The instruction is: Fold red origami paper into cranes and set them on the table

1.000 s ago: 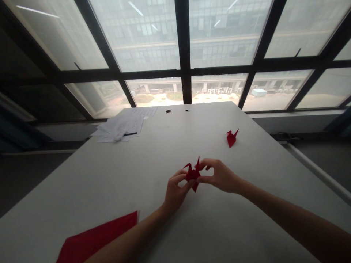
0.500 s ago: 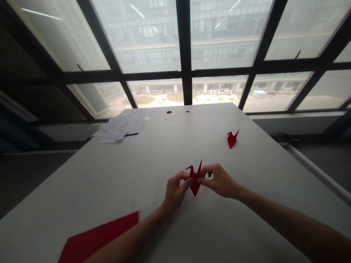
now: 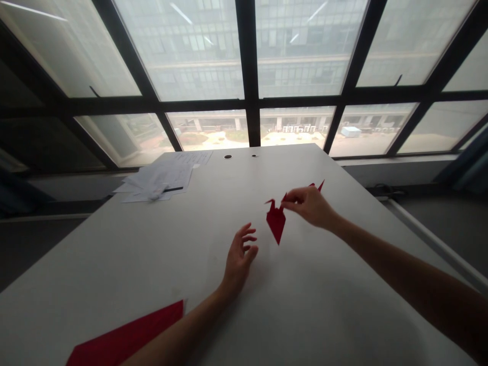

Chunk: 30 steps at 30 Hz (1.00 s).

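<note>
A red folded paper crane (image 3: 276, 222) hangs by its tail from the pinched thumb and fingers of my right hand (image 3: 310, 206). Its head points left and a wing tip points down toward me. My left hand (image 3: 240, 256) is apart from it, lower and to the left, fingers loosely spread with nothing between them. Behind my right hand stands a second red paper crane (image 3: 321, 186), mostly hidden, with only its tip and a small bit showing.
The white table (image 3: 213, 213) reaches to the windows. Red paper (image 3: 129, 333) lies at the front left, partly under my left forearm. Loose papers (image 3: 168, 170) with a black pen (image 3: 173, 189) lie at the back left. Two cable holes are at the far edge.
My left hand has let go of the crane and opened. My right hand has carried the crane up and away, holding it by the tail, and now covers most of the other crane.
</note>
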### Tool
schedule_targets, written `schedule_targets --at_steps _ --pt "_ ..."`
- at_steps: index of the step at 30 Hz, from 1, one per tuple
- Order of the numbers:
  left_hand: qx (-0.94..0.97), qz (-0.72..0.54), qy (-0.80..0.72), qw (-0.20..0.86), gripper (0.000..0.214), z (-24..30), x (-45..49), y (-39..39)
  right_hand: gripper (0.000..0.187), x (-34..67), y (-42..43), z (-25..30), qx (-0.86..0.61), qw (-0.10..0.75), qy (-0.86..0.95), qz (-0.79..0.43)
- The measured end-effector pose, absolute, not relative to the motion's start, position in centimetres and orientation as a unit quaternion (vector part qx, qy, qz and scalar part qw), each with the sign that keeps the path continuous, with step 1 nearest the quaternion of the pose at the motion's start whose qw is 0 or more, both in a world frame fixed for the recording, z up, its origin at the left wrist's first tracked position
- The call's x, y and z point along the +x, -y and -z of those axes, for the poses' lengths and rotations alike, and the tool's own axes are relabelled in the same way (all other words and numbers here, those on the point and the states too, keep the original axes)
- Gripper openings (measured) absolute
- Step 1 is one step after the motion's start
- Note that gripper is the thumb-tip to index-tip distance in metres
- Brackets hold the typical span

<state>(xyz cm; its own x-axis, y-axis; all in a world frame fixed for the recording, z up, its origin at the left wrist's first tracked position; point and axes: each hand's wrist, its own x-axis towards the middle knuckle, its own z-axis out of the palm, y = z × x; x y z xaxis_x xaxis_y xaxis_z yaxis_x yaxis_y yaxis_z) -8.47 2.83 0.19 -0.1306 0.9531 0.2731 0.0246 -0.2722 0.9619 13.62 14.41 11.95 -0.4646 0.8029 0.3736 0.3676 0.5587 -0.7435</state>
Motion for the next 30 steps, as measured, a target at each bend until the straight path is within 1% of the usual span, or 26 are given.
schedule_targets --at_steps 1,3,5,6,10,17,24,27,30 --pt "0.522 -0.6 -0.465 0.389 0.051 -0.2 -8.4 -2.9 0.014 14.3 -16.3 -12.1 -0.384 0.386 0.797 -0.262" --pt "0.508 -0.605 -0.474 0.39 0.044 -0.2 -8.4 -2.9 0.014 15.8 -20.4 -12.0 -0.427 0.38 0.795 -0.204" --pt "0.498 -0.609 -0.476 0.394 0.04 -0.1 -8.3 -3.0 0.015 17.3 -24.1 -11.6 -0.478 0.324 0.801 -0.155" --pt "0.493 -0.611 -0.476 0.397 0.038 0.0 -8.4 -3.0 0.015 17.9 -25.6 -11.4 -0.503 0.283 0.806 -0.128" --pt "0.48 -0.614 -0.477 0.405 0.036 0.3 -8.5 -3.0 0.01 19.6 -29.2 -10.2 -0.536 0.216 0.809 -0.109" --pt "0.474 -0.614 -0.478 0.412 0.033 0.3 -8.5 -3.0 0.015 19.8 -30.7 -8.8 -0.592 0.138 0.789 -0.09" --pt "0.475 -0.618 -0.473 0.411 0.034 0.4 -8.5 -3.0 0.014 19.4 -30.8 -8.5 -0.622 0.068 0.777 -0.068" --pt "0.474 -0.619 -0.469 0.413 0.033 0.4 -8.4 -3.0 0.017 19.5 -30.7 -8.9 -0.619 0.048 0.781 -0.065" --pt "0.475 -0.62 -0.469 0.412 0.033 0.4 -8.4 -3.0 0.015 19.5 -30.9 -9.1 -0.615 0.038 0.785 -0.058"
